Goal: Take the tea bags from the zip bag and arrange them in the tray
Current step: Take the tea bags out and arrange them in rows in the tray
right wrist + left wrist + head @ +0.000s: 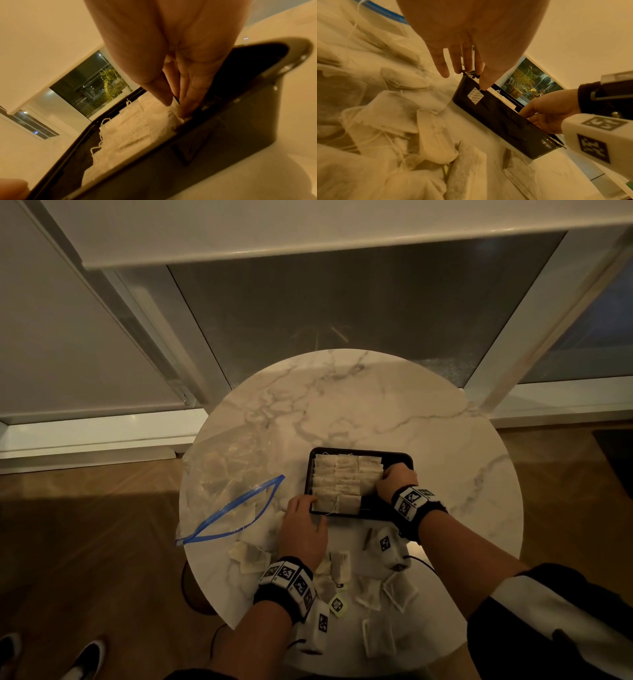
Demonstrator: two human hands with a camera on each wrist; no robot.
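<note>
**Tea bags: rows in the tray, loose ones at your edge of the table**

Tea bags (376, 638) lie scattered nearest you on the round marble table (359, 405), spread between and under your two wrists, some with strings and paper tags trailing.

Your left hand (303, 529) rests just beyond them, fingers straight and a little spread. The fingertips (444, 71) reach the near left corner of the black tray (404, 456), and the thumb tip sits by a small white paper tag (475, 95) lying against the tray's outer wall. It grips nothing that you can see.

Your right hand (397, 482) is inside the tray on its right side. The thumb and fingers (190, 94) are drawn together, pinching the top edge of a tea bag in the rightmost row (175, 108).

The tray holds three columns of arranged bags (346, 479), overlapped front to back. A strip of bare black floor shows along its right side.

To the left, the clear zip bag (233, 474) lies on the table, its blue-edged mouth gaping, with more bags inside.
</note>
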